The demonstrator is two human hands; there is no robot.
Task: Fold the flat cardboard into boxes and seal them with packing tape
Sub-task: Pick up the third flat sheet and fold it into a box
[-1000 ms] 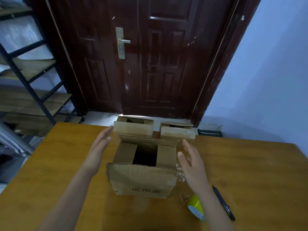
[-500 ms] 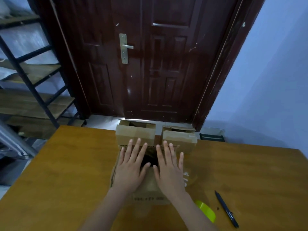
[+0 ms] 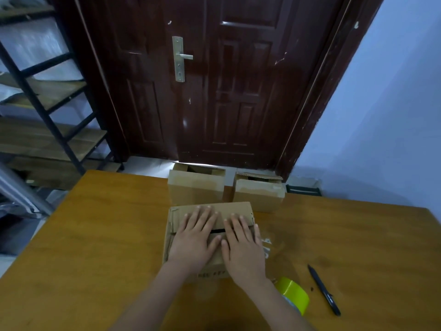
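Note:
A small cardboard box point(image 3: 238, 209) sits in the middle of the wooden table point(image 3: 107, 235). Its top flaps are folded down, with a narrow dark gap between them. My left hand point(image 3: 194, 237) lies flat on the left part of the top, fingers straight. My right hand point(image 3: 242, 244) lies flat beside it on the right part. Both press the flaps down. A yellow-green roll of packing tape point(image 3: 294, 293) lies on the table to the right of my right forearm.
Two more cardboard boxes point(image 3: 195, 187) point(image 3: 259, 195) stand at the table's far edge, tops partly open. A black pen point(image 3: 323, 290) lies right of the tape. Behind the table is a dark door point(image 3: 226, 80), with a shelf rack point(image 3: 47, 103) at the left.
My hands came in from both sides of the open box, folded the flaps down and now press flat on the nearly closed top.

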